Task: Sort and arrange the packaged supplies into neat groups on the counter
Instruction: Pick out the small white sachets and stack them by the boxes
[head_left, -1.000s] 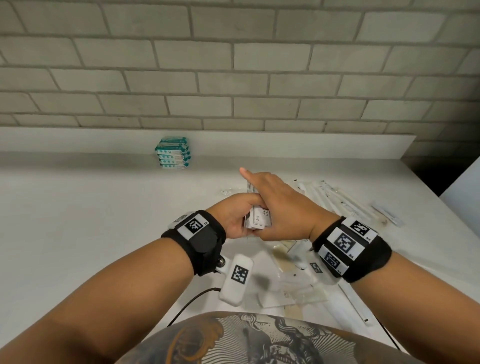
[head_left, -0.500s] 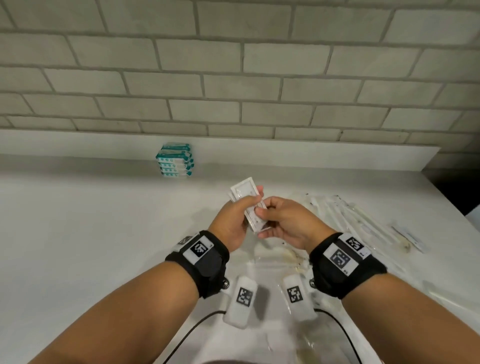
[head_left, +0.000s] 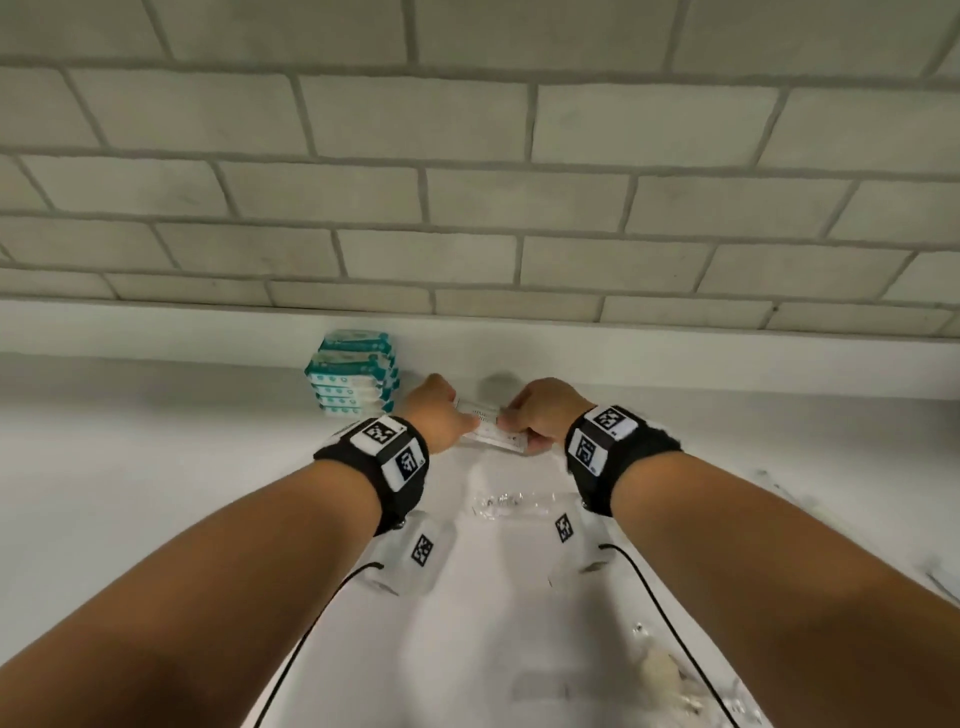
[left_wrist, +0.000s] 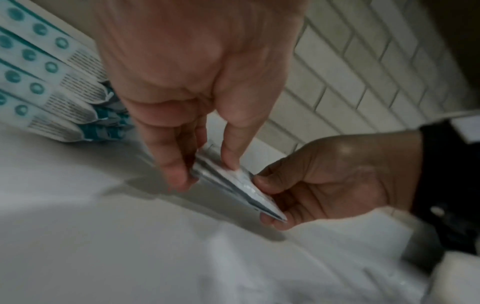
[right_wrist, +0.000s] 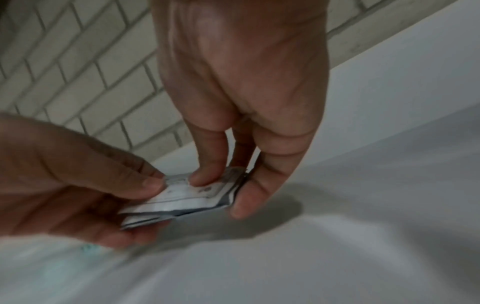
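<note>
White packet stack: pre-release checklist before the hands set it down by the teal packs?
1. Grip: left hand and right hand each pinch one end of the white packet stack: ok.
2. Edges squared: layers look fanned at the corner in the right wrist view: not ok.
3. Stack seated on the counter: low over it with a shadow beneath, contact unclear: cannot tell.
4. Gap from the teal packs: they stand to the left by the backsplash, apart from the stack: ok.
5. Landing spot: bare counter under the stack in the left wrist view: ok.
</note>
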